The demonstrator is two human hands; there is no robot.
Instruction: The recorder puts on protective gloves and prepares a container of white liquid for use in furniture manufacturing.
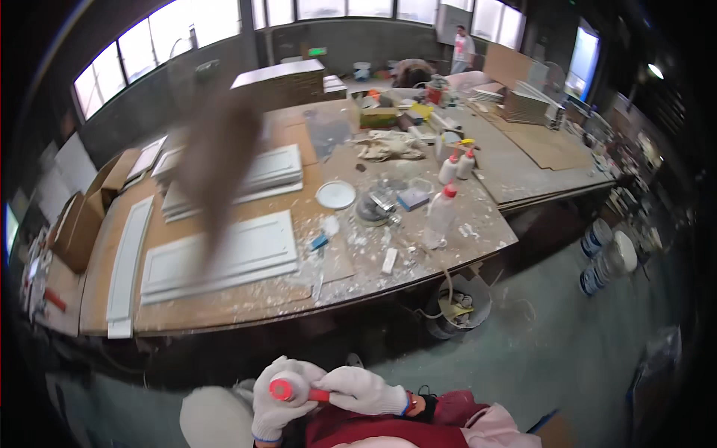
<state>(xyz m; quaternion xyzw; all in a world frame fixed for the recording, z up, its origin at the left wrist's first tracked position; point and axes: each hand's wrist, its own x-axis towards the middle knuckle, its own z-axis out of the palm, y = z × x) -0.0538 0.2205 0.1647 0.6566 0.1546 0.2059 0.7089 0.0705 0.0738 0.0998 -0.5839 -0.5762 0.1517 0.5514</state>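
Observation:
Both of my hands wear white knit gloves and meet low in the head view, close to my dark red clothing. My left hand (270, 412) is closed around a pale, round-bodied object (299, 387) with a red round end, which looks like a small bottle. A short red piece (320, 395) sticks out at its right side. The fingers of my right hand (366, 390) are pinched on that red piece; whether it joins the pale object I cannot tell. Beyond my hands, white panels (224, 257) lie on the wooden worktable (224, 317).
A squeeze bottle with a red cap (441, 216) stands near the table's right corner, by a sander-like tool (371, 207) and a white lid (335, 195). A bucket (478, 306) sits below. A pale round seat-like shape (216, 418) is at my left. A brown blur (224, 157) hides some panels.

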